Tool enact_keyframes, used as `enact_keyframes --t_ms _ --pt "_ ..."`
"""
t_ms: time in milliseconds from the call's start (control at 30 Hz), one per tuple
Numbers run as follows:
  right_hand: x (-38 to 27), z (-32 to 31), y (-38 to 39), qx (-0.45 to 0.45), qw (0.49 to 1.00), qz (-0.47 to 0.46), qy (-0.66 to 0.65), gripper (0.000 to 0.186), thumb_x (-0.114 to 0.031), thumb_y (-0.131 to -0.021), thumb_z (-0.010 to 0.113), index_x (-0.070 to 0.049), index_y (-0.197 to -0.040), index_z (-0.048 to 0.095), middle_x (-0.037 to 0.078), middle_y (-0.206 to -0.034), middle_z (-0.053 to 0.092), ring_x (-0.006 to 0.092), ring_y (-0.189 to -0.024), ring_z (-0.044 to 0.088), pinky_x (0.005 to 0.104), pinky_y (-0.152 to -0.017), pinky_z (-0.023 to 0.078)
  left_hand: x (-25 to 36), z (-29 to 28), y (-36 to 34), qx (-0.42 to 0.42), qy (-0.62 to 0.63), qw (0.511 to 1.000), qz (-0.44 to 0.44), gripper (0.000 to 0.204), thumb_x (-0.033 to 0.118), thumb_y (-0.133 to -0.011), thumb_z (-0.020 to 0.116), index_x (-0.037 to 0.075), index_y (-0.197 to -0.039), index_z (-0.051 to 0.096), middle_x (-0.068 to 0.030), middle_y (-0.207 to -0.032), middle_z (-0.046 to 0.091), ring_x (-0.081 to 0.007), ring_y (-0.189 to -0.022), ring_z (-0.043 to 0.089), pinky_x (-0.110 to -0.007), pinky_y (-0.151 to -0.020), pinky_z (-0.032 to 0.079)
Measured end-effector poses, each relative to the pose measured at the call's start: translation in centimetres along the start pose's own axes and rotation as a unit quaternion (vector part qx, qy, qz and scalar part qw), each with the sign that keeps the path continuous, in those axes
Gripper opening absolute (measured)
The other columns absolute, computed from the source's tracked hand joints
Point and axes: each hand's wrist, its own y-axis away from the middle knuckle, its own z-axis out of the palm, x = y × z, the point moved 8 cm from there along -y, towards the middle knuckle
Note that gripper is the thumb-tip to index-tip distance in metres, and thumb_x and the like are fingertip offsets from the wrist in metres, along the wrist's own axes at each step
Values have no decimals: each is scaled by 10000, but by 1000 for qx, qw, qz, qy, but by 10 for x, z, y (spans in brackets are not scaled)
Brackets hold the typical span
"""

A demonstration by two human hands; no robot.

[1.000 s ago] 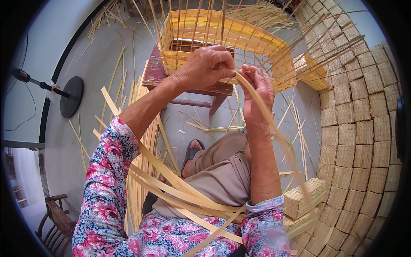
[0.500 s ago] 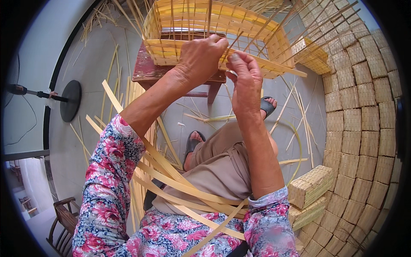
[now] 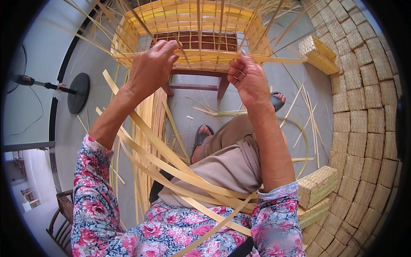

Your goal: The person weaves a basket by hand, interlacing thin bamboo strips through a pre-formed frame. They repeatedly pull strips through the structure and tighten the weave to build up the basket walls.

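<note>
A partly woven rectangular bamboo basket (image 3: 252,32) rests on a dark red wooden stool (image 3: 199,87), with long thin stakes standing up from its sides. My left hand (image 3: 152,64) is at the near side, left of the middle, its fingers curled at one upright bamboo stake. Farther right along the same side, my right hand (image 3: 248,79) pinches a flat pale bamboo strip (image 3: 284,60) between thumb and curled fingers. That strip runs along the near rim, and its free end sticks out past the right corner.
Several long bamboo strips (image 3: 171,165) lie across my lap. Finished woven blocks (image 3: 357,128) are stacked along the right, with loose ones (image 3: 319,182) nearer me and a small basket (image 3: 319,55) behind. A stand with a round black base (image 3: 78,93) is left. Scraps litter the floor.
The basket has turned, so its near side lies more level and farther left. My hands have moved apart: the left went left and down, the right slightly right along the strip.
</note>
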Motion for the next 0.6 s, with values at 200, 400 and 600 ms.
enact_keyframes --t_ms 200,400,600 --pt "-2 -12 -14 19 995 0 -99 144 -202 -960 664 -64 -998 644 67 -900 686 213 -834 664 385 -784 548 49 -8 16 66 60 973 215 293 47 -888 680 52 -1175 622 -147 -1105 681 -308 -913 719 -384 -725 602" --pt "2 -19 -23 6 989 -32 -144 160 -74 -944 559 -34 -1097 585 119 -981 673 249 -897 676 401 -850 571 44 44 -24 36 -16 995 89 231 57 -868 683 67 -1096 648 -91 -1024 662 -268 -823 708 -371 -661 591" --pt "-1 -36 -20 10 947 -23 -321 141 -74 -942 520 -13 -1042 599 161 -984 672 304 -966 674 457 -920 563 43 46 -37 87 85 989 79 96 148 -862 742 121 -946 702 -50 -902 650 -260 -773 684 -351 -630 564"
